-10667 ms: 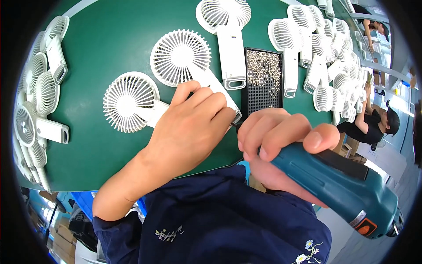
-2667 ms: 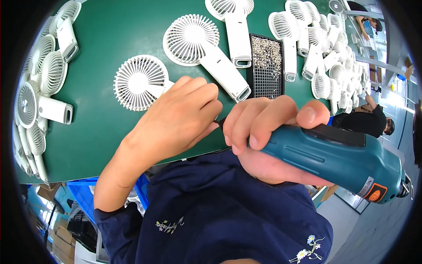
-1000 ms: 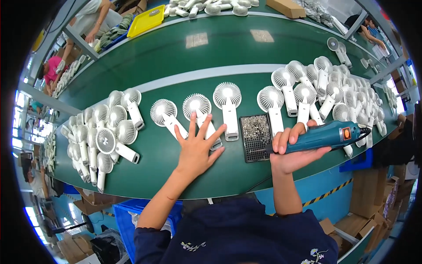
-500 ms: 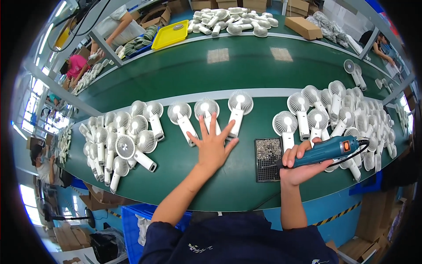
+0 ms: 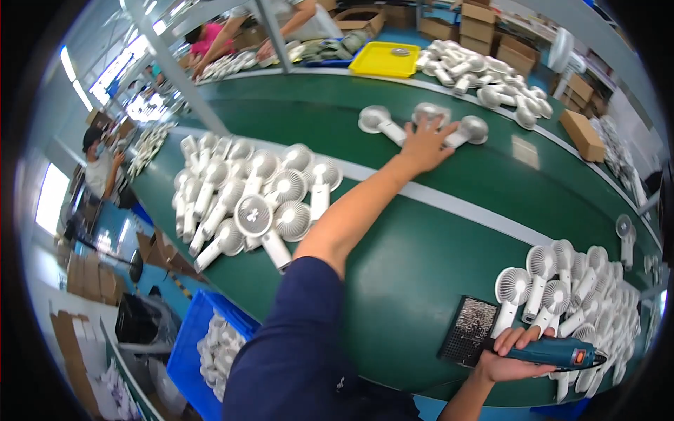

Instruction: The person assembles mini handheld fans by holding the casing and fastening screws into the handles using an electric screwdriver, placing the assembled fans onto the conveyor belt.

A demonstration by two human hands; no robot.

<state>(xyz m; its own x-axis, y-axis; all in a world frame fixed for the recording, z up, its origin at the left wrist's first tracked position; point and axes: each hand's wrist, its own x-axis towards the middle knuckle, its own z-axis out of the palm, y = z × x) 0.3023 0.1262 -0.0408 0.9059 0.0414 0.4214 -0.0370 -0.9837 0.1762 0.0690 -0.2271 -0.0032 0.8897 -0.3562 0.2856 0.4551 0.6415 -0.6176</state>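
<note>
My left arm stretches across the bench to the green conveyor belt [image 5: 316, 98]. There my left hand [image 5: 423, 149] lies spread over three white handheld fans: the left fan [image 5: 375, 118], the middle fan [image 5: 431, 111] and the right fan [image 5: 474, 128]. Its fingers are apart and partly cover the fan handles. Low on the right, my right hand [image 5: 516, 359] is wrapped round a teal electric screwdriver [image 5: 562, 351] with a black cable. The tool's front end is close to a black tray [image 5: 458, 342] of small screws.
Fans lie heaped at the left [image 5: 239, 168] and at the right [image 5: 593, 295] of the bench. A blue crate [image 5: 184, 351] stands below the left edge. Beyond the belt are a yellow tray [image 5: 379, 62], another fan pile [image 5: 484, 74] and a co-worker's arm [image 5: 298, 17].
The three fans have moved from the near bench top onto the belt, with my left hand over them. The view has turned. My right hand still holds the screwdriver.
</note>
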